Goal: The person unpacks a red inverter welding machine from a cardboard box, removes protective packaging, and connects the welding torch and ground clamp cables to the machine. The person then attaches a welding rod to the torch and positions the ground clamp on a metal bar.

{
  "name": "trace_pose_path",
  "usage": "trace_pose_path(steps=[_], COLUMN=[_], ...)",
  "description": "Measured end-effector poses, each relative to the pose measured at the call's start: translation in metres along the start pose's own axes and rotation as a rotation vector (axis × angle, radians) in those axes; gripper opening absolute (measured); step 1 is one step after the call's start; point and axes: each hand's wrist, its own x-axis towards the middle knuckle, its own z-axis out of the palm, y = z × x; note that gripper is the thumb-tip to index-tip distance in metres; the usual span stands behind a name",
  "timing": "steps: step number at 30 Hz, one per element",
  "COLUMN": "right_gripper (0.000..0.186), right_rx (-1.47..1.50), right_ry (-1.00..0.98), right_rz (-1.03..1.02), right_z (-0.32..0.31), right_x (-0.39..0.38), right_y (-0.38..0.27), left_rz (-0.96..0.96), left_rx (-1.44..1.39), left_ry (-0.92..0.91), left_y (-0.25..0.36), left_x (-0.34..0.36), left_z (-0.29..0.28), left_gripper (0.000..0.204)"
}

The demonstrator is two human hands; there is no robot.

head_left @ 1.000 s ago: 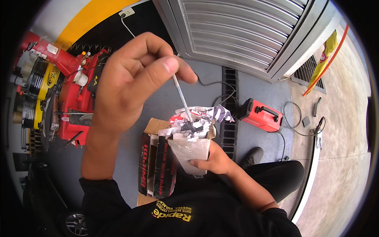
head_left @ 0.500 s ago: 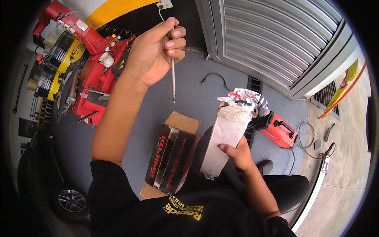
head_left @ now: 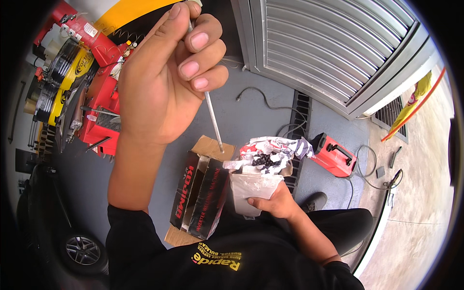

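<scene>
My left hand (head_left: 164,82) is raised close to the camera, its fingers closed round a thin grey welding rod (head_left: 213,118). The rod slants downward, its lower tip appearing just left of the carton's opening. A long whitish carton (head_left: 253,188) is in my right hand (head_left: 278,200), gripped round its side over my lap. Torn, crumpled printed wrapping (head_left: 285,145) fringes its open top. Inside the wrapping shows a bundle of dark rod ends (head_left: 263,160).
An open black cardboard box (head_left: 208,195) stands left of the carton. A red portable machine (head_left: 336,157) with cables sits on the grey floor at right. Red workshop equipment (head_left: 99,130) is at left, a car wheel (head_left: 83,250) lower left, a louvred metal door (head_left: 333,48) behind.
My left hand has come nearer the camera, with the rod now slanting toward the carton. My right hand has tipped the carton, so its open top faces me and shows the rod ends.
</scene>
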Motion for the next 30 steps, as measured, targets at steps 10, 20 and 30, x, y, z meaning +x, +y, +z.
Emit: trace_pose_path(steps=[10,20,30], right_gripper=[0.047,0.053,0.057], right_rx=[-0.108,-0.079,-0.045], right_ry=[-0.023,-0.036,-0.036], right_rz=[-0.085,-0.072,-0.078], right_z=[0.011,0.005,0.004], right_x=[-0.004,-0.008,-0.009], right_y=[-0.012,-0.011,-0.011], left_rz=[-0.049,-0.050,-0.044], left_rx=[0.061,0.127,0.030], left_ry=[-0.133,-0.099,-0.191], left_y=[-0.033,-0.048,-0.049], left_x=[-0.017,-0.013,-0.014], left_z=[0.046,0.043,0.034], left_gripper=[0.025,0.024,0.023])
